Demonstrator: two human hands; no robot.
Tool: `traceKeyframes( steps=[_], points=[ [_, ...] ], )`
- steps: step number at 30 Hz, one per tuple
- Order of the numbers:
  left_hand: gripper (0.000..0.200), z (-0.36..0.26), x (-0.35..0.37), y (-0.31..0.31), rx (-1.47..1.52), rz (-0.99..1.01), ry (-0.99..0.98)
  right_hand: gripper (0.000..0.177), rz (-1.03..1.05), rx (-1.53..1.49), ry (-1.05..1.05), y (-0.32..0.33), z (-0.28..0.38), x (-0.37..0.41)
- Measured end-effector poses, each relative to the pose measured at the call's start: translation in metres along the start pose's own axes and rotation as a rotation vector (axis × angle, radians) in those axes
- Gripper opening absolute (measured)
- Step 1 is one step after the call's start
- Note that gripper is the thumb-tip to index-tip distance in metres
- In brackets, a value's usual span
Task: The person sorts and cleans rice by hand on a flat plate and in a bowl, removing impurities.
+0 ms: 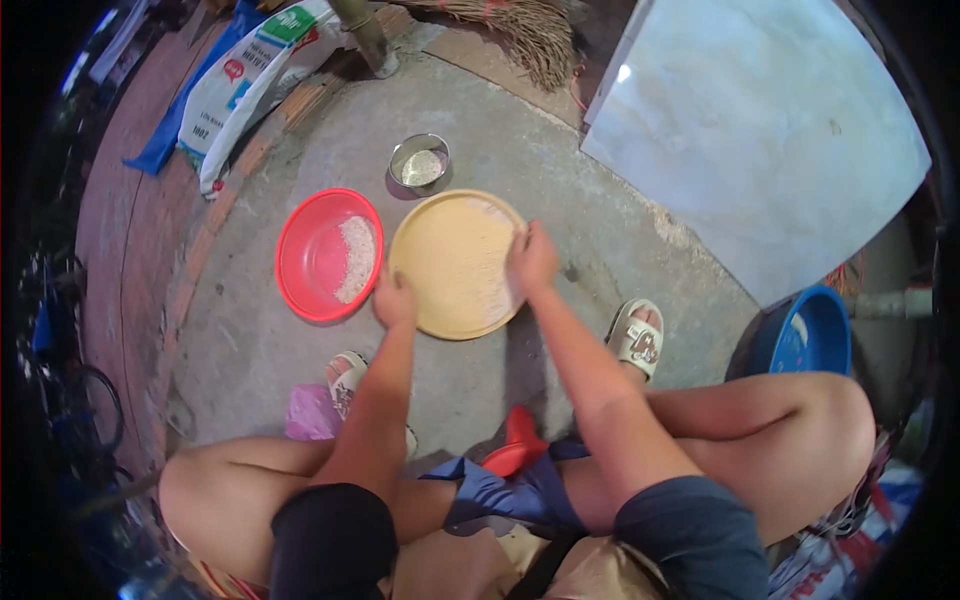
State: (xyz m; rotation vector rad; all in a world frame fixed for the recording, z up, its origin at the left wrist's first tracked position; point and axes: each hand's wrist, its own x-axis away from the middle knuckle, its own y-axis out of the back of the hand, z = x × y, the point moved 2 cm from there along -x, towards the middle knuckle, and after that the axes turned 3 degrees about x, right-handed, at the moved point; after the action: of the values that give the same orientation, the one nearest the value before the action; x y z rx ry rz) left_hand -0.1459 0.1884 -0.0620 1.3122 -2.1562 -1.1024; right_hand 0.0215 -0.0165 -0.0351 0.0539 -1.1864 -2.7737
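Both my hands grip a round yellow tray (pixel 445 265) by its rim, in the middle of the head view. My left hand (pixel 396 298) is closed on its lower left edge, and my right hand (pixel 533 260) on its right edge. Pale grains lie along the tray's right side. Close by on the left, a red basin (pixel 300 265) holds a heap of whitish grains (pixel 357 260). Behind the tray stands a metal bowl (pixel 402 150) with some pale grains in it. Fingers under the tray are hidden.
A blue tub (pixel 822 335) stands at the right, below a large pale board (pixel 750 130). Printed sacks (pixel 235 100) lie at the upper left, near a straw broom (pixel 520 35). A pink bag (pixel 312 412) and a red plastic object (pixel 515 450) are near my feet.
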Motion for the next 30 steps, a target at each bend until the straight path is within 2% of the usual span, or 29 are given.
traceKeyframes(
  steps=[2, 4, 5, 7, 9, 10, 12, 16, 17, 20, 22, 24, 27, 30],
  points=[
    [0.031, 0.007, 0.005, 0.013, -0.054, -0.038, 0.026, 0.022, 0.065, -0.008, 0.041, -0.014, 0.004, 0.010],
    [0.033, 0.009, 0.015, 0.018, -0.108, -0.088, 0.037, 0.020, -0.020, -0.003, 0.173, -0.020, -0.004, 0.014],
    [0.034, 0.021, 0.017, 0.000, -0.072, -0.035, 0.057, 0.020, 0.096, 0.051, 0.127, -0.007, -0.007, 0.006],
    [0.036, 0.006, 0.028, -0.029, -0.044, -0.021, 0.085, 0.020, -0.003, 0.079, 0.110, 0.015, -0.027, -0.010],
    [0.036, -0.035, 0.043, -0.040, 0.097, -0.053, -0.076, 0.020, 0.030, 0.130, -0.059, 0.041, -0.044, -0.024],
    [0.036, -0.044, 0.040, -0.036, 0.097, -0.046, -0.082, 0.020, 0.025, 0.131, -0.067, 0.043, -0.050, -0.023],
    [0.035, -0.062, 0.038, -0.040, 0.123, 0.088, -0.102, 0.019, -0.093, 0.137, -0.042, 0.053, -0.067, -0.022],
    [0.029, -0.017, 0.009, -0.019, 0.028, 0.087, -0.100, 0.019, -0.087, 0.105, -0.018, 0.019, -0.043, 0.009],
    [0.029, -0.001, 0.005, -0.011, 0.024, 0.051, -0.136, 0.019, -0.019, 0.079, 0.019, 0.009, -0.030, 0.018],
    [0.030, 0.021, 0.006, 0.016, -0.084, 0.045, -0.073, 0.021, 0.104, 0.060, 0.097, -0.001, -0.015, 0.025],
    [0.031, 0.017, 0.012, 0.011, -0.122, 0.051, -0.057, 0.021, 0.128, 0.107, 0.119, -0.004, -0.013, 0.022],
    [0.031, 0.003, 0.017, -0.006, -0.079, -0.011, -0.141, 0.020, 0.112, 0.183, 0.085, 0.007, -0.031, 0.007],
    [0.032, -0.031, 0.019, -0.019, -0.032, 0.076, -0.125, 0.020, 0.085, 0.229, 0.058, 0.022, -0.051, -0.004],
    [0.033, -0.032, 0.014, -0.017, -0.108, 0.109, -0.100, 0.020, 0.054, 0.259, 0.063, 0.021, -0.050, -0.003]
  ],
)
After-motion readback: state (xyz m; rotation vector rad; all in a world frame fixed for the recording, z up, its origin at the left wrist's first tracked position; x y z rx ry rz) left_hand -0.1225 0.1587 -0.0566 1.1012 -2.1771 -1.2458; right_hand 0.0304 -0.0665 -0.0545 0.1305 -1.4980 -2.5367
